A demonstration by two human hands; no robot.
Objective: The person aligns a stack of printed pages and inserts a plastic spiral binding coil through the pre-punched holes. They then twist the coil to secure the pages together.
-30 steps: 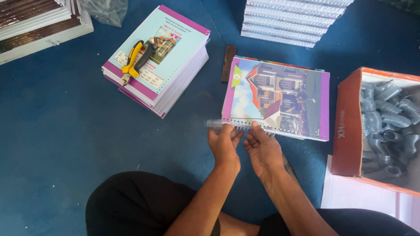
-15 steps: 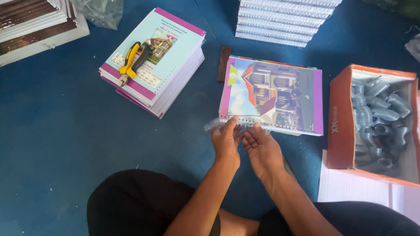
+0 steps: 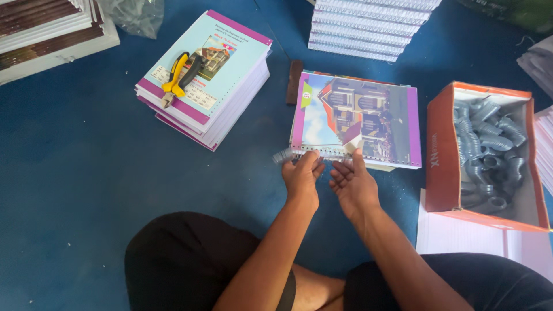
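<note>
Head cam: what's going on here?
A person sits on a blue floor, both hands at the punched near edge of a booklet. The left hand pinches a clear spiral coil at that edge; the right hand is open beside it, fingertips at the edge. Pliers lie on a booklet stack; an orange box of coils sits to the right.

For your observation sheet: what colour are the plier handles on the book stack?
Yellow and black pliers, head view.

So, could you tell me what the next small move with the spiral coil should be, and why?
Probably keep twisting the spiral coil rightward through the punched holes. It pokes out past the booklet's left corner, pinched by the left hand, while the right hand rests open at the bound edge, ready to guide it.
</note>
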